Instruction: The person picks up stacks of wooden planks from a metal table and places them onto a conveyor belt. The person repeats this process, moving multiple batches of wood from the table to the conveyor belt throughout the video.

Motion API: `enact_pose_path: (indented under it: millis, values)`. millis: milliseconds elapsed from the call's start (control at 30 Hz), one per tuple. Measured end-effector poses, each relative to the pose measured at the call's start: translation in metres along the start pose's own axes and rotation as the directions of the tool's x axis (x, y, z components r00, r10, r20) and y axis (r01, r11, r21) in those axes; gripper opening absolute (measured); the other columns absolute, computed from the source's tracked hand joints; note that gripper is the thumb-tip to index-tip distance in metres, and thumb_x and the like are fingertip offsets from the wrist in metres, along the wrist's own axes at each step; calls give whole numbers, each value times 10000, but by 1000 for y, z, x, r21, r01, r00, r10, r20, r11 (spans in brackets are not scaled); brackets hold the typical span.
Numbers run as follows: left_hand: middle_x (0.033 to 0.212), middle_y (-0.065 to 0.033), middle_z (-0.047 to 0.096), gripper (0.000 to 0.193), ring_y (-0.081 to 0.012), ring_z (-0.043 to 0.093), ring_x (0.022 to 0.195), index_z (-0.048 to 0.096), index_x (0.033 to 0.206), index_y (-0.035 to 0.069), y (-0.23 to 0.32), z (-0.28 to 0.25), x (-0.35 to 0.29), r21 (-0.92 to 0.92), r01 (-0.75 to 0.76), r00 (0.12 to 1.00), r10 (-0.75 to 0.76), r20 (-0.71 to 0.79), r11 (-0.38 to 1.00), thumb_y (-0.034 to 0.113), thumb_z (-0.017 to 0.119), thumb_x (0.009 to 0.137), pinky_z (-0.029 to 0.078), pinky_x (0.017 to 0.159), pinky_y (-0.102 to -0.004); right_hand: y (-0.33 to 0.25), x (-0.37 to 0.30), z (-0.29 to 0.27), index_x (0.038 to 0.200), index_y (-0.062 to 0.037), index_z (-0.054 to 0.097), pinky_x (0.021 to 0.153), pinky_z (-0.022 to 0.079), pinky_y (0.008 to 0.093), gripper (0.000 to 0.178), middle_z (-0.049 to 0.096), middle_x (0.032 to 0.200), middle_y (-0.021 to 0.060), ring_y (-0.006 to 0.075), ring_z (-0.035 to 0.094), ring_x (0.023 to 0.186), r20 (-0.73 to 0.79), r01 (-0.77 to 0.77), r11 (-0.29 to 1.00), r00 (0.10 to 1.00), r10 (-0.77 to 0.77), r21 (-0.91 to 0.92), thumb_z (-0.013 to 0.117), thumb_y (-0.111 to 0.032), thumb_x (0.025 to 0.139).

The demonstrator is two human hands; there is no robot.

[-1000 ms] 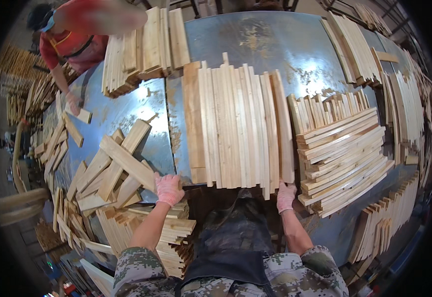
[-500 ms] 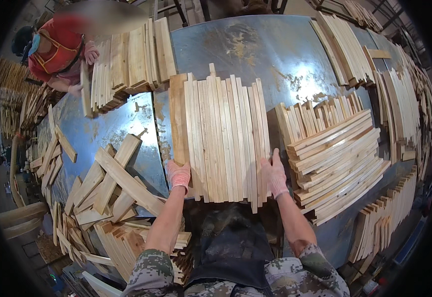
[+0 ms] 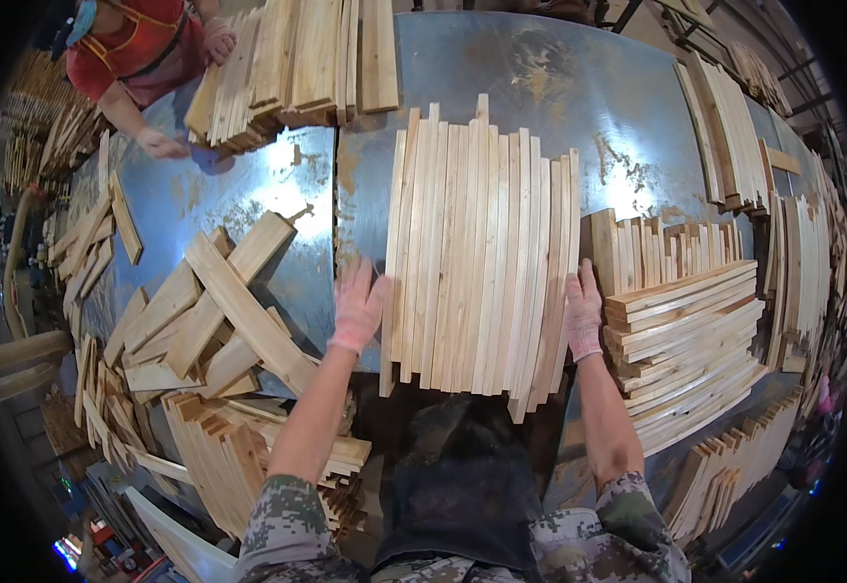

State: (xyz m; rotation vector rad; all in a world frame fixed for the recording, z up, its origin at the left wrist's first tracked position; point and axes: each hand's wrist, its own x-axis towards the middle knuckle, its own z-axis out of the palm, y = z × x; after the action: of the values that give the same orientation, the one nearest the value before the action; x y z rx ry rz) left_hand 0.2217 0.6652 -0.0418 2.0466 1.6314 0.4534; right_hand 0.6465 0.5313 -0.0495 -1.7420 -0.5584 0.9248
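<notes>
A row of long, pale wooden strips (image 3: 477, 262) stands packed side by side on the metal table in front of me, with uneven ends. My left hand (image 3: 356, 303), in a pinkish work glove, lies beside the row's left edge, its fingers stretched out. Along the opposite side, my right hand (image 3: 584, 309), gloved alike, has its fingers extended beside the outermost strip. Whether either palm presses on the wood cannot be made out. Neither hand is wrapped round a strip.
Crossed loose boards (image 3: 239, 301) are heaped at the left. Right of the row sits a stack of strips (image 3: 686, 321). Across the metal table (image 3: 501, 58), a co-worker in red (image 3: 152, 58) stands by another board row (image 3: 297, 58). More strips (image 3: 734, 457) lie at the lower right.
The broad, darker board face at the row's left edge no longer shows; a narrow edge is there instead. My left hand has opened out. The co-worker's hands have left the plank held earlier.
</notes>
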Motion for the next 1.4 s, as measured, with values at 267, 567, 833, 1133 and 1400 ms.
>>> enact_pose_path:
  millis: [267, 567, 833, 1133, 1400]
  values:
    - [1612, -195, 461, 777, -356, 467, 1452, 358, 1632, 29, 57, 15, 36, -799, 544, 833, -277, 478, 257, 403, 668, 1026, 332, 1243, -465, -43, 42, 25, 1281, 94, 710, 1025, 511, 437, 988, 736, 1180, 304, 403, 696, 1169, -148, -376, 734, 922, 359, -566, 530, -813, 933]
    - [1441, -115, 570, 1035, -250, 537, 1345, 444, 1547, 46, 88, -55, -50, -864, 401, 911, -235, 340, 304, 261, 979, 687, 433, 1176, -410, -69, -33, 31, 1082, 105, 743, 881, 505, 385, 688, 710, 1017, 82, 179, 603, 933, -71, -356, 873, 933, 353, -334, 652, -573, 1010]
    - [1491, -137, 530, 1102, -259, 472, 1407, 362, 1610, 39, 125, -207, -210, -853, 254, 916, -397, 60, 455, 276, 948, 707, 364, 1216, -396, -103, -140, 56, 1311, 96, 670, 968, 529, 349, 620, 712, 1210, 85, 184, 643, 1059, 382, -344, 939, 867, 319, -1, 619, -478, 1083]
    - [1461, -180, 548, 1074, -285, 514, 1379, 320, 1628, 73, 146, -263, -401, -871, 66, 720, -628, -296, 486, 202, 922, 748, 399, 1187, -399, -201, -245, 126, 1225, 53, 709, 882, 550, 348, 643, 727, 1125, 93, 184, 664, 977, 723, 14, 989, 684, 96, -144, 660, -561, 1040]
    - [1553, -194, 490, 1088, -307, 449, 1470, 329, 1628, 31, 176, -304, -669, -828, -133, 321, -766, -556, 545, 237, 908, 731, 340, 1242, -420, -246, -495, 177, 1017, 59, 721, 743, 532, 343, 502, 715, 896, 93, 190, 658, 819, 949, 357, 933, 309, -63, -54, 682, -441, 1045]
